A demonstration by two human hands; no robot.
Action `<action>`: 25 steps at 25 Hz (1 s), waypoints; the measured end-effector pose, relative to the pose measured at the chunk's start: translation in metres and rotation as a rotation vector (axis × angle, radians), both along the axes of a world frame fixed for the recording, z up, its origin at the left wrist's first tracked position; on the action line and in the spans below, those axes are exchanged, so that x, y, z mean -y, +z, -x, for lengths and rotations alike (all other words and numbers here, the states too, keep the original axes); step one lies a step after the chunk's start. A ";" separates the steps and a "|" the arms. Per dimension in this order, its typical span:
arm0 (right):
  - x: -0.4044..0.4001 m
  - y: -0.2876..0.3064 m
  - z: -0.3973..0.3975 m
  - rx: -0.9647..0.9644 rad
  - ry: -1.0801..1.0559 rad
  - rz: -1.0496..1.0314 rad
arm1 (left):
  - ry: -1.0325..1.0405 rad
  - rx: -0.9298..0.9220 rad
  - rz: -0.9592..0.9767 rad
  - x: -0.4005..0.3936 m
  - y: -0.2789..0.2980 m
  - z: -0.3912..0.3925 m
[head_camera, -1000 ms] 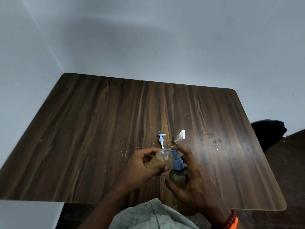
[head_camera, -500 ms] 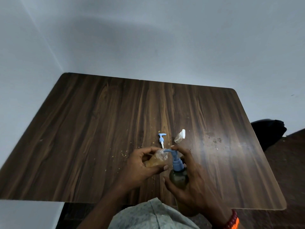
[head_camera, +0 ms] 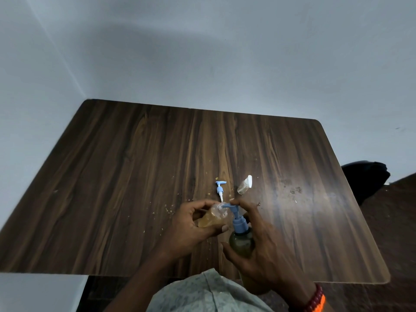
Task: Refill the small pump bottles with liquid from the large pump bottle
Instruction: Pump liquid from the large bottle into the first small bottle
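the left hand point(head_camera: 189, 224) was curled around a small bottle point(head_camera: 212, 218), thumb on the near side and fingers over the far side, holding it tilted with its open neck up and toward the right. the small bottle was clear, with amber liquid filling its lower part. the right hand point(head_camera: 263, 242) was wrapped around the big bottle point(head_camera: 242, 244), a dark greenish one that stood just beside the small bottle, near the front edge of the table point(head_camera: 135, 176). one finger of the right hand reached up over the top of the blue pump point(head_camera: 237, 218); i could not tell how hard it pressed. the pump's spout pointed left and its tip sat right at the mouth of the small bottle.

further back on the table lay a loose small pump head point(head_camera: 220, 189), blue on top with a white stem, its stem end pointing toward the hands. just to its right lay a second small bottle point(head_camera: 245, 185) on its side, clear, with a white cap. neither was touched by a hand. pale crumbs and a few dark spots were scattered over the dark wood surface around them.

a red and orange bracelet point(head_camera: 315, 300) sat on the right wrist, and a pale patterned garment point(head_camera: 202, 293) showed at the bottom edge. a dark chair point(head_camera: 364, 176) stood past the table's right side.
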State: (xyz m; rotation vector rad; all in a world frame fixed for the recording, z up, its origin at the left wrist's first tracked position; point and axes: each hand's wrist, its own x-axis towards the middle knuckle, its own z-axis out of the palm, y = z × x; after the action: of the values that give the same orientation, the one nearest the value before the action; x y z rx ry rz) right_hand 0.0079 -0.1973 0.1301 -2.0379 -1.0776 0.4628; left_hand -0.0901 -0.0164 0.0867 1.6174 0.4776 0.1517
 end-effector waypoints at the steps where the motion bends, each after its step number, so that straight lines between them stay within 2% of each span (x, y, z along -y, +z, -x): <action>1: 0.000 -0.002 0.000 0.003 0.004 0.001 | 0.004 -0.004 -0.006 0.000 0.000 0.000; 11: 0.000 0.002 0.002 0.005 -0.010 -0.006 | 0.006 0.025 -0.035 0.001 0.002 0.001; 25: 0.002 0.005 0.004 -0.018 0.001 0.106 | 0.030 0.044 -0.065 0.005 0.003 0.004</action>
State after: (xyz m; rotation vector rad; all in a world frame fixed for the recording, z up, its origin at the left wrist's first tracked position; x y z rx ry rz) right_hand 0.0039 -0.1990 0.1350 -2.1214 -1.0632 0.5480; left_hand -0.0941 -0.0212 0.0901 1.6674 0.4671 0.2274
